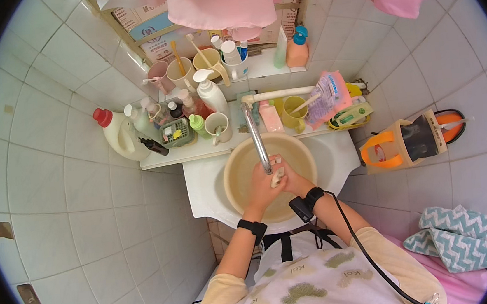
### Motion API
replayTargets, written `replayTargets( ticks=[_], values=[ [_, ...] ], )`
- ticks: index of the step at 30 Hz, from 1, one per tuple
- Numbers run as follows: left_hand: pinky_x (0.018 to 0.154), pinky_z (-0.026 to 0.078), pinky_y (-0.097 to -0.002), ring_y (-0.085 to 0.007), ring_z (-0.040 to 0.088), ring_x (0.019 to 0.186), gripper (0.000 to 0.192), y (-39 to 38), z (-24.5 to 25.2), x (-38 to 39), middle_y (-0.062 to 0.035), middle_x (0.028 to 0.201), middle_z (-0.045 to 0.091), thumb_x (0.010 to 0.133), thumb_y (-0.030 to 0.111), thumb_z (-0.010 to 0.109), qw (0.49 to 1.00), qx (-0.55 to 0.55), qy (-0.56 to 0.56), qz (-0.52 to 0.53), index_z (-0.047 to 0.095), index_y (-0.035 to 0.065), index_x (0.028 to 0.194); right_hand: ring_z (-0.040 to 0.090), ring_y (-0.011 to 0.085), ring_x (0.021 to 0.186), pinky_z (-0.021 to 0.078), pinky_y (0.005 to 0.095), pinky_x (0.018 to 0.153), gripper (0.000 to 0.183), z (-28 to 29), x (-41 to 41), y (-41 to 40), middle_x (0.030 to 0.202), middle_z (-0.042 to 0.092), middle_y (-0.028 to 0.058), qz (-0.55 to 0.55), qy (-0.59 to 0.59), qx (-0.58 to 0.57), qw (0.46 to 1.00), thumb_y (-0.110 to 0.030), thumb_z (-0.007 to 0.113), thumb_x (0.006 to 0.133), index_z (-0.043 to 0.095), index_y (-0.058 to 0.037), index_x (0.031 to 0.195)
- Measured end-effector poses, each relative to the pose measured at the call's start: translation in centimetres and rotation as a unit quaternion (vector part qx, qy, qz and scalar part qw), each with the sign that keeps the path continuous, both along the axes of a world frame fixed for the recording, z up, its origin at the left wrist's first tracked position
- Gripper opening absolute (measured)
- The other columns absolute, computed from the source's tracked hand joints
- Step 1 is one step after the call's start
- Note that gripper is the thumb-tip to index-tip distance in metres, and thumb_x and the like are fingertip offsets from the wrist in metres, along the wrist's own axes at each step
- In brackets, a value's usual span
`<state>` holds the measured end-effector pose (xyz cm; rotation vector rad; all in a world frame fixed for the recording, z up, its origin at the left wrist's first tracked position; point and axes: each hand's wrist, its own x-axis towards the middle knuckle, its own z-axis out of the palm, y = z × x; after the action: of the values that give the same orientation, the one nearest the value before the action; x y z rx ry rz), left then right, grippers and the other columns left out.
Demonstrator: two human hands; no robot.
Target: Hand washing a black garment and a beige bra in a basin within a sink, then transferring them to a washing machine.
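Observation:
A round cream plastic basin (249,208) stands in a white ceramic washbasin (203,191), under a curved metal faucet (256,137). My left hand (262,183) and my right hand (289,176) are pressed together over the basin, just below the spout. Between them is a small whitish cloth (277,177), bunched up, with parts showing past the fingers. Both hands close around it. The spout's tip overlaps the hands in the picture. Whether water is running cannot be told.
Behind the basin, a white shelf (165,160) carries pump bottles, a detergent bottle (121,135), a mug (218,128), a yellow cup (295,114) and a wipes pack (330,95). A bag (394,146) hangs at right. A black cable (358,246) runs along my right arm.

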<state>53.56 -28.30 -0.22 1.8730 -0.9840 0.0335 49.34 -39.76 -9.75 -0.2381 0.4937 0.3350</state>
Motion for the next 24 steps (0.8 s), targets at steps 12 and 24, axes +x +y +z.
replayTargets(
  ticks=[12,24],
  values=[
    [0.078,0.043,-0.0384,-0.0294,0.052,0.089,0.031,-0.2,-2.2,0.5,-0.0086,0.092,0.057,0.064,0.017,0.071,0.993,-0.048,0.067,0.080,0.059,0.0072,0.092,0.051,0.0176,0.074,0.0447,0.0291,0.068,0.028,6.7,2.2,2.9,0.083,0.053,0.0025,-0.081,0.129,-0.088,0.984,-0.037,0.041,0.091,0.051,-0.0122,0.099],
    [0.064,0.042,-0.0356,-0.0262,0.054,0.071,0.015,-1.6,-2.1,0.3,-0.0150,0.076,0.053,0.078,0.014,0.060,0.943,-0.017,0.228,0.241,0.052,0.0017,0.082,0.054,0.0159,0.083,0.0426,0.0313,0.076,0.034,3.7,2.5,4.9,0.091,0.056,0.0046,-0.189,-0.044,-0.308,0.931,-0.037,0.047,0.085,0.053,-0.0059,0.098]
  ],
)
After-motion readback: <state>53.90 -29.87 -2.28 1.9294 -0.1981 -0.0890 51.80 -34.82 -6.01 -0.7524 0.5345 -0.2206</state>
